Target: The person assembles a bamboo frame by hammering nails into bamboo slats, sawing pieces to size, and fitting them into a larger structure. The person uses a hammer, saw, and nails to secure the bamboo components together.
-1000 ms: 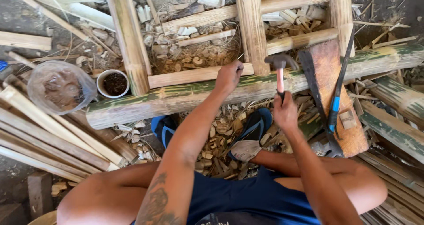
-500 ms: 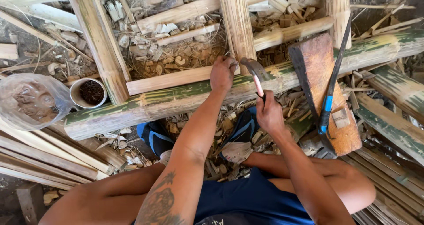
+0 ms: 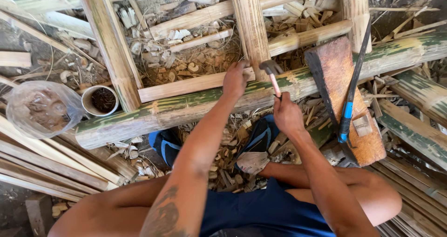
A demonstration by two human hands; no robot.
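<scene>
A small hammer with a dark metal head and a pale pinkish wooden handle (image 3: 273,79) stands nearly upright over the work, its head just above the spot where a split bamboo crosspiece meets an upright slat. The right hand (image 3: 287,115) is clenched around the lower end of that handle. The left hand (image 3: 235,79) presses down on the joint just beside the hammer head, fingers curled over the pale split-bamboo rail (image 3: 186,86); whether it pinches a nail there is too small to tell.

The rail belongs to a ladder-like frame of pale split bamboo slats (image 3: 111,55) lying across a long, thick green-streaked bamboo pole (image 3: 186,109) that runs from lower left to upper right in front of the seated person. Under the pole sit two blue sandals (image 3: 163,144) among wood chips and shavings.

To the right, a reddish-brown wooden chopping block (image 3: 368,144) leans against the pole, and a dark long-bladed tool with a blue band on its handle (image 3: 348,109) lies across it. To the left, a small round white tub of dark nails (image 3: 102,100) rests on the ground near the pole, and beside it lies a crumpled clear plastic bag with brownish contents (image 3: 42,107). Flat bamboo strips (image 3: 51,162) are stacked at lower left.
</scene>
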